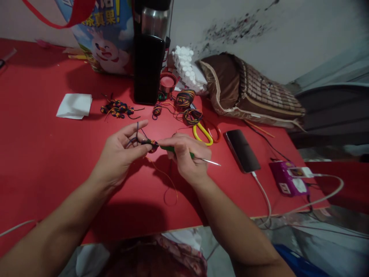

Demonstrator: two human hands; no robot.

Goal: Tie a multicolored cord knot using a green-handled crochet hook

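Note:
My left hand [123, 150] pinches a small crocheted piece [152, 144] of dark, red and yellow yarn, with dark yarn looped over its raised forefinger. In my right hand [190, 156] is a crochet hook [211, 162] with a green grip, its working end meeting the piece. From the piece a thin orange strand trails down in a curl onto the table. Beyond my hands lie several finished-looking crocheted bits [118, 109] in the same colours. A ball of multicoloured yarn [185, 99] and looser windings rest farther right.
Yellow- and red-handled scissors [203, 135] lie beside the yarn on the red table [37, 154]. To the right are a charging phone [242, 151], a purple box [284, 179] and cables. A black phone [147, 69] stands upright behind, near a folded white tissue [75, 105] and a brown cushion [253, 90].

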